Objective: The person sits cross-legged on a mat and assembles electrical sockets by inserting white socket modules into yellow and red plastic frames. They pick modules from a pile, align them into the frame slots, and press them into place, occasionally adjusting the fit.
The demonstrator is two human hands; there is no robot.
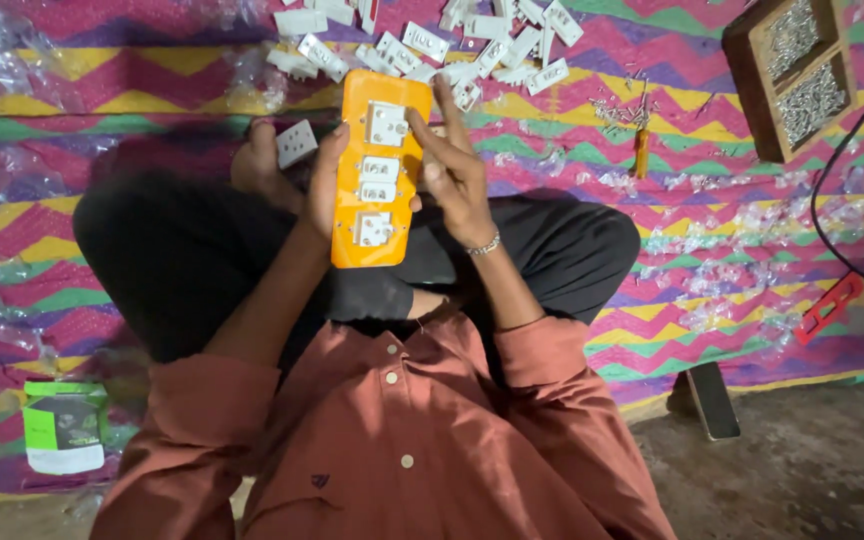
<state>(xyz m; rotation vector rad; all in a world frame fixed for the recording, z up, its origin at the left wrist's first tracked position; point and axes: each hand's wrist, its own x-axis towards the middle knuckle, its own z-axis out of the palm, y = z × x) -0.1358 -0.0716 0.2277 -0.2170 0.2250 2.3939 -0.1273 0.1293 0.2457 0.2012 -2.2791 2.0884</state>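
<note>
Sitting cross-legged on a zigzag-patterned woven mat (752,250), the person wears a rust-coloured buttoned shirt (392,430) and black trousers (182,260). A green-and-white plastic container (64,425) stands on the mat just beside the left elbow, and a dark flat phone-like slab (714,400) lies at the mat edge on the right.

Above the lap, both hands hold a flat orange rectangular plastic panel (378,170) upright in the view, fitted with three white socket modules (380,180) in a column. The left hand (324,185) grips the panel's left edge, fingers pressed together along it. The right hand (457,170), wearing a silver wrist chain (485,245), supports the right edge; its index finger extends over the top module, the remaining fingers curl against the panel.

One loose white socket module (296,142) rests on the left foot (257,165). Beyond the panel lies a heap of white socket modules (432,40). A wooden compartment tray (790,75) at far right appears to contain small metal screws. An orange-handled screwdriver (641,145) lies between heap and tray.
</note>
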